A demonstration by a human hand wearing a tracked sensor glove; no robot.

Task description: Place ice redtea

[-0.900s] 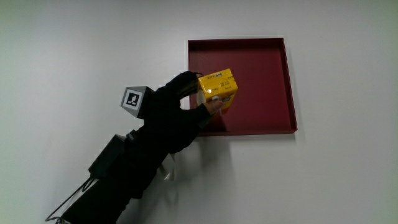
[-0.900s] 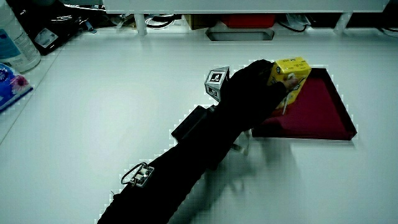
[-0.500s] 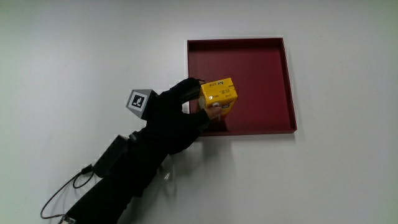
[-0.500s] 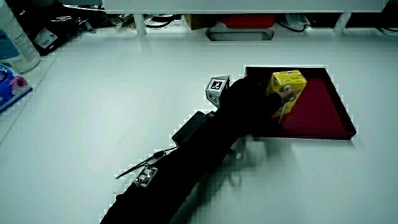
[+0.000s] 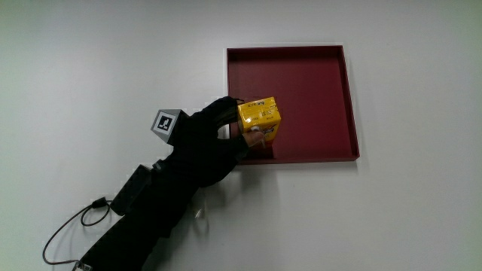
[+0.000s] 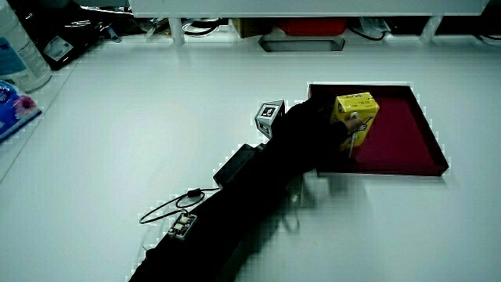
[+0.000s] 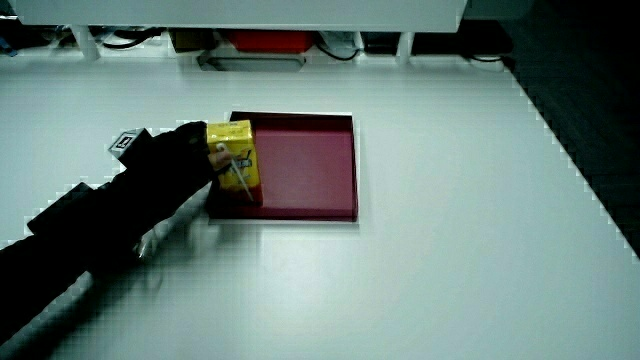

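Note:
The ice redtea is a yellow carton [image 5: 260,120] with a straw on its side, also seen as the carton [image 6: 355,115] and the carton [image 7: 234,160] in both side views. The gloved hand [image 5: 226,132] is shut on it, fingers wrapped around the carton's side. The carton stands upright in the dark red tray [image 5: 316,90], in the tray's corner nearest the person and the hand. The hand [image 6: 313,129] reaches over the tray's rim [image 6: 376,171]. A patterned cube [image 5: 167,122] sits on the hand's back.
A black box [image 5: 129,192] and a thin cable [image 5: 64,229] ride along the forearm. Bottles and packets [image 6: 16,63] lie at the table's edge in a side view. A low partition with cables [image 7: 250,45] runs along the table's end.
The hand has lowered the carton and drawn it slightly toward the tray's near corner, turning it upright. The forearm has shifted with it.

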